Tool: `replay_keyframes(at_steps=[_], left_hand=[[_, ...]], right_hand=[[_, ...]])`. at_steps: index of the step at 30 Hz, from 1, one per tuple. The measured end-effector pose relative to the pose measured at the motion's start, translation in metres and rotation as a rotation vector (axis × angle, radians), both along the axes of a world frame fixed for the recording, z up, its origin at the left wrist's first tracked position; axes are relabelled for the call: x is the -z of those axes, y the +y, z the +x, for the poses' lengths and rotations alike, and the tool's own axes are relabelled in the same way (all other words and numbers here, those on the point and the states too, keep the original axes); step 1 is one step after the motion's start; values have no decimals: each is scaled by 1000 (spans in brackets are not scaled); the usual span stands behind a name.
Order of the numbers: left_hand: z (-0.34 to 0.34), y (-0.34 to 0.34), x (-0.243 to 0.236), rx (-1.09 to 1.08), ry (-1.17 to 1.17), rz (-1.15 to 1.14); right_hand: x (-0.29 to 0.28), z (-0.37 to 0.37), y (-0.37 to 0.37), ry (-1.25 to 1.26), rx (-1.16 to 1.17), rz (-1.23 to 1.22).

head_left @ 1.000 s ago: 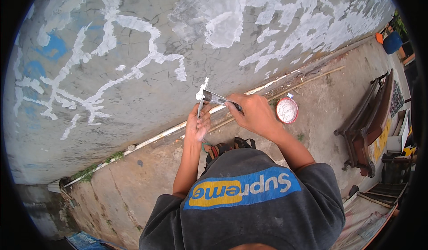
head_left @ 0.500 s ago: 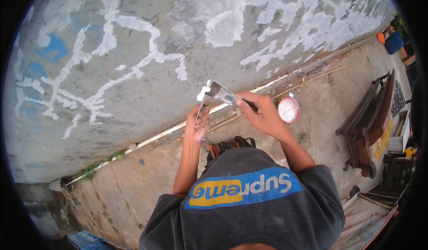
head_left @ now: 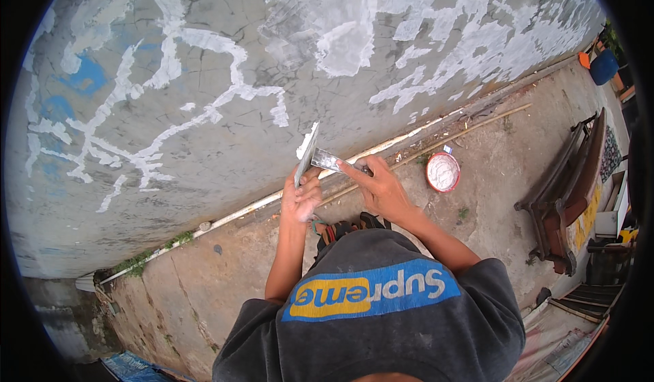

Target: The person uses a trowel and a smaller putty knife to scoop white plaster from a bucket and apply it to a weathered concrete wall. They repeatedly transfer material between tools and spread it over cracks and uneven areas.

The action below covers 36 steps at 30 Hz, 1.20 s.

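Observation:
My left hand [head_left: 301,196] grips a thin metal plate [head_left: 306,164], held upright with white paste [head_left: 306,139] along its upper part. My right hand [head_left: 381,190] is closed on a putty knife [head_left: 329,160], whose blade meets the plate from the right. Both are held in front of a grey wall [head_left: 225,41] streaked with white patches and some blue marks. A red-rimmed tub of white paste [head_left: 443,172] stands on the ground to the right of my hands.
A white pipe [head_left: 234,214] and a long pole [head_left: 490,119] lie along the wall's foot on the concrete ground [head_left: 477,225]. A dark wooden bench [head_left: 565,198] is at the right. Farther back are a blue drum [head_left: 603,67] and an orange object [head_left: 584,59].
My right hand has shifted slightly down from half a second ago, and the knife blade has swung lower against the plate, showing less of its broad face. The plate stays in my left hand.

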State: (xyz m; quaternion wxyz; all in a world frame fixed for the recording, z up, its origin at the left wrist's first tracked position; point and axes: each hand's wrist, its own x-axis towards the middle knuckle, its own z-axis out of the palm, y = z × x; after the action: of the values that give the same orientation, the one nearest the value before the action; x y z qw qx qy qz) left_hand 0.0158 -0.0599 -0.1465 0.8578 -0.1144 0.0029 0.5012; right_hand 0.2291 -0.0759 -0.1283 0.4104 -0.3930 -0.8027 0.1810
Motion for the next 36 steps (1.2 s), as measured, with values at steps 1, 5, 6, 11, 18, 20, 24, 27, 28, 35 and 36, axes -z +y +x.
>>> replay_keyframes(at_steps=[1,5,6,11,18,20,24,27,28,35,36], left_hand=[[-4,0,0,2,30,19],[-23,3,-9,124,922,276],[-18,3,-27,153,1138,326],[-32,16,-39,564,1635,646],[-23,24,-55,900,1601,811],[-28,22,-34,841,1631,800],[-31,22,-19,799,1668,774],[-27,20,-29,804,1683,766],[-26,20,-33,807,1692,760],[-27,22,-20,854,1754,678],[-25,24,-18,864,1776,660]], right_hand=[[-2,9,-1,-8,6,-77],[-17,61,15,19,55,-171],[-40,72,22,-75,68,-309],[-71,115,61,-129,-259,-815],[-63,101,83,-317,-500,-1004],[-69,89,83,-395,-505,-1036],[-62,86,83,-366,-528,-1055],[-58,86,82,-350,-538,-1067],[-56,86,82,-342,-547,-1071],[-53,84,78,-297,-557,-1081],[-48,85,76,-267,-569,-1068]])
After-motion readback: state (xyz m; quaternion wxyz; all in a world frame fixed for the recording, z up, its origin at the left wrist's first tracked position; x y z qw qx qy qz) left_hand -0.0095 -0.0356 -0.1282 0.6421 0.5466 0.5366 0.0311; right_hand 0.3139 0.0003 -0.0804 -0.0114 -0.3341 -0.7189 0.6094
